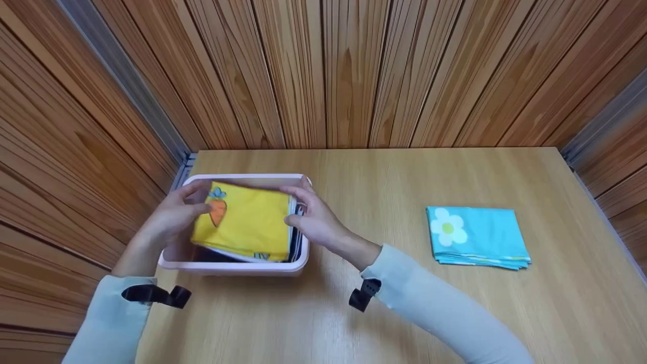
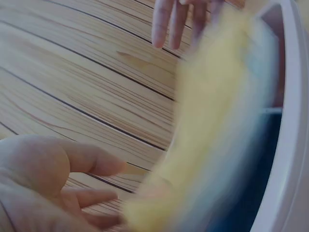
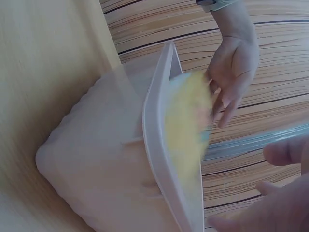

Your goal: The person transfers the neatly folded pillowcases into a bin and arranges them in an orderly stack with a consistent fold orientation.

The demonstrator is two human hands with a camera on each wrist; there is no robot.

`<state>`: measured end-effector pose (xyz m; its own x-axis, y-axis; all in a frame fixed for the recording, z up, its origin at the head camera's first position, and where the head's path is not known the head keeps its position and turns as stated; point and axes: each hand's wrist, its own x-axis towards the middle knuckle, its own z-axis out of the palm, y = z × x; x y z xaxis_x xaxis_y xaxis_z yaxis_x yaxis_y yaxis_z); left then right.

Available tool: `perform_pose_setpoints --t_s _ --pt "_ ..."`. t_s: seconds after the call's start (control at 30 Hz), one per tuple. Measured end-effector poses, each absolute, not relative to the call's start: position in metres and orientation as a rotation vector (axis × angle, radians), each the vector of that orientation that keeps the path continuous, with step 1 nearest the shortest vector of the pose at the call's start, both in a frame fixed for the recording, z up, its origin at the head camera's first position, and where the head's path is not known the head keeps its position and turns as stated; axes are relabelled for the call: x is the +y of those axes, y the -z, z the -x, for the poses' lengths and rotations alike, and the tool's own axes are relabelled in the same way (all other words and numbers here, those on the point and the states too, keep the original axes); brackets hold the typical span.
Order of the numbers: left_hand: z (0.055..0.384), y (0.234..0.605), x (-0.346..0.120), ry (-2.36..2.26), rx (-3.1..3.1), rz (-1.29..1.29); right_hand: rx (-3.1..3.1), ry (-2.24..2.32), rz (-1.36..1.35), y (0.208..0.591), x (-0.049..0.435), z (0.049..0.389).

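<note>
A folded yellow cloth (image 1: 252, 220) with a carrot print lies at the mouth of a pale pink plastic bin (image 1: 232, 265); it is blurred in both wrist views. At its left edge is my left hand (image 1: 174, 212), thumb and fingers spread apart. My right hand (image 1: 316, 217) is by the right edge, also with thumb and fingers parted. In the left wrist view a gap shows between the left thumb (image 2: 96, 159) and fingers. Dark cloth (image 1: 296, 235) shows under the yellow one inside the bin; most of it is hidden.
A folded turquoise cloth (image 1: 477, 235) with a white flower lies on the right of the wooden table (image 1: 374, 202). Wood-plank walls (image 1: 349, 76) stand behind and at the sides. The bin is close to the table's left edge.
</note>
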<state>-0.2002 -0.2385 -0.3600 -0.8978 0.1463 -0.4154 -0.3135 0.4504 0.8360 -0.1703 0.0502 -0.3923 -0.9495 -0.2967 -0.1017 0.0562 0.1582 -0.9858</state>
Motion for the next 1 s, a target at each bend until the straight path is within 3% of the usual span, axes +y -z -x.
perform_pose_setpoints --t_s 0.43,0.7,1.0 --pt "0.198 0.369 -0.228 -1.344 2.352 0.071 2.232 1.769 0.177 0.387 0.060 0.172" --pt "0.196 0.367 -0.207 -1.249 2.446 0.033 2.425 1.575 0.310 0.385 0.075 0.173" --pt "0.185 0.367 -0.176 -0.946 2.726 -0.187 2.604 1.366 0.383 0.387 0.097 0.175"
